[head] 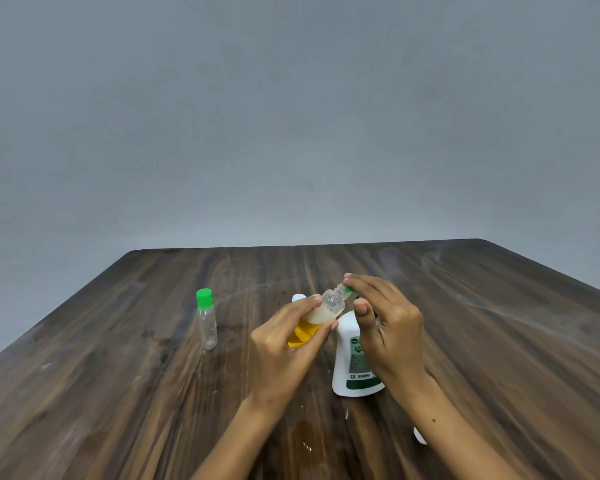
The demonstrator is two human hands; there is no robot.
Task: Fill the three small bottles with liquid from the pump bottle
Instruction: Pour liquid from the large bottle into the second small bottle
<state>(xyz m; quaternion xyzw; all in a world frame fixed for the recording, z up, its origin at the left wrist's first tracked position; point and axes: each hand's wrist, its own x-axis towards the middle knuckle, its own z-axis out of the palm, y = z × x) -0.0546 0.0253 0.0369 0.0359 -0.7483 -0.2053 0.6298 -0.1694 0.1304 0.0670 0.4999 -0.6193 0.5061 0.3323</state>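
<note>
Over a dark wooden table point(118, 393), a person's left hand point(284, 344) grips a small clear bottle point(326, 306), partly filled with pale liquid and tilted just left of the white pump bottle point(352, 358), fingers and thumb curled round its lower body. The right hand point(383, 320) pinches the green cap point(349, 289) at the bottle's neck, directly above the pump bottle. A second small bottle point(207, 323), green-capped, stands upright well left of the pump bottle; something yellow point(302, 336) shows behind the left hand's fingers.
</note>
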